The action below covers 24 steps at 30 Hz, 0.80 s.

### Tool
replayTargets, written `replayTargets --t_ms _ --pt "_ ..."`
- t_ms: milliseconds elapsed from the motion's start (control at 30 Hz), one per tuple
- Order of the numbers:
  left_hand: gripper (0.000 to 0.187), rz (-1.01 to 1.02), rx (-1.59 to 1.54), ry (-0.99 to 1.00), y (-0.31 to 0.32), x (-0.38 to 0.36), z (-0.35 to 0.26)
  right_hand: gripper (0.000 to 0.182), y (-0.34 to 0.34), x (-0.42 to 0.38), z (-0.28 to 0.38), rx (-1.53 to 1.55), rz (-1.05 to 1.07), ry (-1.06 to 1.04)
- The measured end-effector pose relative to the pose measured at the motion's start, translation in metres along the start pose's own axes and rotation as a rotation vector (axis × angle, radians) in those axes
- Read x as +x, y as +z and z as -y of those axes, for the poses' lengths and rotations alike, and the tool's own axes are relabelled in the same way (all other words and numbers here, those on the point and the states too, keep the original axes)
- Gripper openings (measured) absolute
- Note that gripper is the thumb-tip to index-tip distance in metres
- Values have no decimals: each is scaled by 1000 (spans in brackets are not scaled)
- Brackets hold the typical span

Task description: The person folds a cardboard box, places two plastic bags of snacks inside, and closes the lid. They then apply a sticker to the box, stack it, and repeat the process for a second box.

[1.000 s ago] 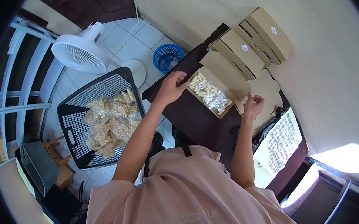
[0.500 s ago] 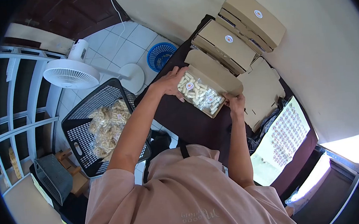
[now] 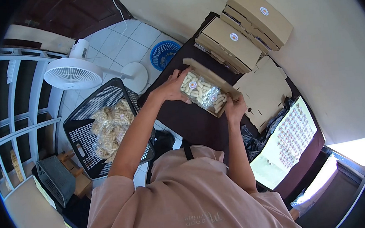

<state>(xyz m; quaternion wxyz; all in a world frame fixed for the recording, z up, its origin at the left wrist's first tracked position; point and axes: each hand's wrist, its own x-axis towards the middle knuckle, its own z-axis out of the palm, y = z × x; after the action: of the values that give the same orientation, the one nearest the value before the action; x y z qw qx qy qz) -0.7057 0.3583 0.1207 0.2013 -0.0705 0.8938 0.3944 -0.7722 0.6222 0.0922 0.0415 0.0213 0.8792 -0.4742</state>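
Note:
A small cardboard box (image 3: 212, 77) stands with its lid raised on the dark tablecloth (image 3: 170, 119). Inside lie clear packets (image 3: 201, 91) of pale, finger-shaped pieces, with round stickers on them. My left hand (image 3: 175, 87) clasps the left end of the box, its thumb at the near side and its fingers at the far side. At the right end my right hand (image 3: 235, 108) pinches the box's corner near the lid; its fingertips are partly hidden.
Closed stickered boxes (image 3: 230, 44) are stacked at the back by the wall. Flat cardboard (image 3: 265, 89), black plastic (image 3: 258, 140) and a sticker sheet (image 3: 287, 144) lie to the right. Left are a black crate (image 3: 90, 141) of packets, a fan (image 3: 72, 74) and a blue basket (image 3: 164, 54).
The lid has tilted inward over the packets. My right hand has turned and moved slightly in with it. My left hand has stayed at the box's left end.

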Motion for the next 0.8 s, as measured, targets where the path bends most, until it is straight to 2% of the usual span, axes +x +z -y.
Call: replayTargets --t_ms 133,200,367,433,467,533,567,733,800 --pt "114 -138 41 -67 21 -6 -19 26 -3 -10 2 -51 -22 -139" --pt "105 -249 214 -134 39 -5 -34 25 -5 -11 2 -77 -26 -231" --pt "92 -382 235 -158 65 -2 -44 23 -12 -10 6 -108 16 -227" --pt "73 -590 317 -71 67 -9 -54 23 -17 -9 11 -109 38 -215" --pt "73 -592 316 -73 73 -11 -54 23 -19 -8 13 -118 72 -168" --pt "57 -578 357 186 82 -17 -58 24 -18 -5 10 -123 107 -120" --pt "45 -486 353 189 88 -20 -62 24 -15 -2 5 -96 91 -148" --pt "42 -520 498 181 100 -27 -57 24 -17 -4 3 -130 66 -210" --pt "41 -519 530 176 100 -28 -54 27 -23 -5 8 -174 99 -302"
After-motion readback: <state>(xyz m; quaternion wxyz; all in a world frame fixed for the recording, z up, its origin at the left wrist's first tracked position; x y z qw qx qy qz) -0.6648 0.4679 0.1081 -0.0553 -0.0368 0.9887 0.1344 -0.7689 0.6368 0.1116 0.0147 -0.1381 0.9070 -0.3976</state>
